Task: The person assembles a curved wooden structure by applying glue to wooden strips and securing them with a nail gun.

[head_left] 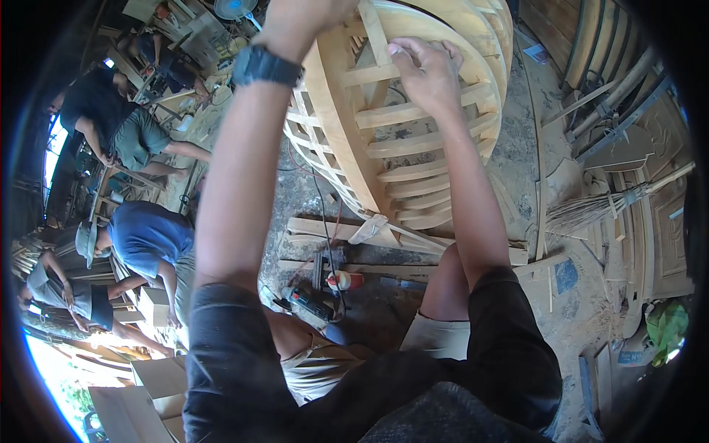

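Note:
A large curved wooden frame (336, 111) of pale ribs and slats, shaped like a boat hull, fills the upper middle. My left hand (306, 18) is at its upper left side, with a dark watch (266, 66) on the wrist. The top edge of the picture cuts off that hand's fingers. Over the upper part of the frame, my right hand (428, 74) curls its fingers around a pale wooden rib (425, 29). An upright slat (374, 33) stands just left of its thumb.
A power tool (309, 301) and a red-and-white container (345, 280) lie on the floor below the frame, among cords and planks (325, 227). Several people work at left, one in a blue shirt (151, 236). A broom (591, 210) and carved wooden panels (668, 244) are at right.

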Motion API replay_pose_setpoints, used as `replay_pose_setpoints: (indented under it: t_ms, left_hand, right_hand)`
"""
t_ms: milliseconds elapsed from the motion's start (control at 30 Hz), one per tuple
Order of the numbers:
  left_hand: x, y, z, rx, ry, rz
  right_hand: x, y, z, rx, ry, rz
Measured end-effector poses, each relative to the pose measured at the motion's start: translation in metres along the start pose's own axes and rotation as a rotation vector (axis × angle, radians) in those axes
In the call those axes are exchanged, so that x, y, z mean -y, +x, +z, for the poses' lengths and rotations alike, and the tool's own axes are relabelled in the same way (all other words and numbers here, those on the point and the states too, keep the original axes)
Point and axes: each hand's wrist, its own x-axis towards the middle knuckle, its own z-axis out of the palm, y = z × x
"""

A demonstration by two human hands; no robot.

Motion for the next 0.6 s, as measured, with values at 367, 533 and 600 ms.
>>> replay_pose_setpoints:
  t_ms: [367, 533, 600]
  left_hand:
    - [0.056, 0.016, 0.012, 0.285, 0.226, 0.342]
    - [0.037, 0.018, 0.002, 0.399, 0.194, 0.346]
    - [0.058, 0.026, 0.013, 0.315, 0.108, 0.264]
  right_hand:
    - [0.006, 0.001, 0.006, 0.031, 0.048, -0.017]
    - [0.0, 0.003, -0.004, 0.036, 0.008, 0.001]
    - [0.008, 0.004, -0.001, 0.032, 0.013, 0.005]
